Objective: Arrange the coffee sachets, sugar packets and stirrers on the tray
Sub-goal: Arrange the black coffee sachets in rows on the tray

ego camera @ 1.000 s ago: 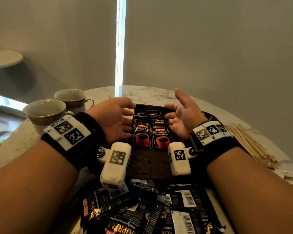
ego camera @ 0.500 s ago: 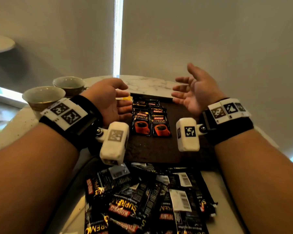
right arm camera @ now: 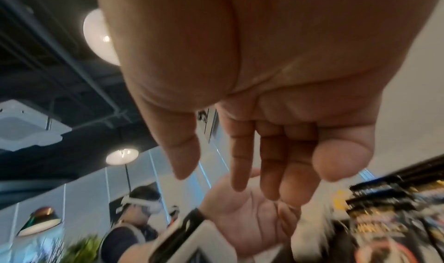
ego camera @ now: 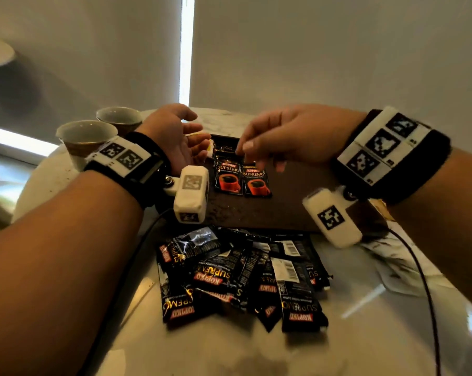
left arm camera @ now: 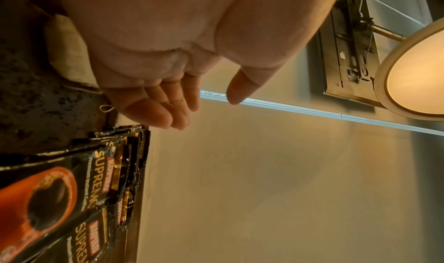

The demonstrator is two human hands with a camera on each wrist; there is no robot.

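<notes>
2 neat columns of coffee sachets (ego camera: 241,175) already lie on the dark tray (ego camera: 283,210), their long axes running away from the person, while a loose heap of sachets (ego camera: 240,278) waits on the counter (ego camera: 229,354) just in front of the tray's near edge. Both hands hover above the tray's far half, so the heap lies back toward the person, below both wrists and about equally near to each. The left hand (ego camera: 175,137) sits at the tray's left edge, fingers relaxed and holding nothing; the right hand (ego camera: 289,137) hangs over the arranged columns, fingers loosely spread downward, also holding nothing.

From the head view the right fingertips seem close to the sachets, and contact is unclear; the right wrist view shows the palm bare, with the left hand opposite. The left wrist view adds a pale packet (left arm camera: 69,52) on the tray beside the palm, probably sugar. 2 cups (ego camera: 99,137) stand to the left.
</notes>
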